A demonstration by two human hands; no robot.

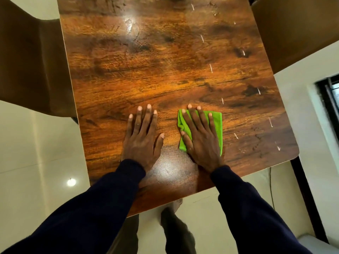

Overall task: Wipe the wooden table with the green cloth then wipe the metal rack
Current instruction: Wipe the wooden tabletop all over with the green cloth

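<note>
The wooden table fills the middle of the head view, glossy brown with small white marks along its right side. A folded green cloth lies flat on the table near its front edge. My right hand presses down on the cloth with straight, spread fingers and covers most of it. My left hand rests flat on the bare wood just left of the cloth, fingers straight. The metal rack is not in view.
A brown chair stands at the table's left side and another brown chair at the back right. Pale floor tiles surround the table. A dark window frame is at the far right. My feet show below the table's front edge.
</note>
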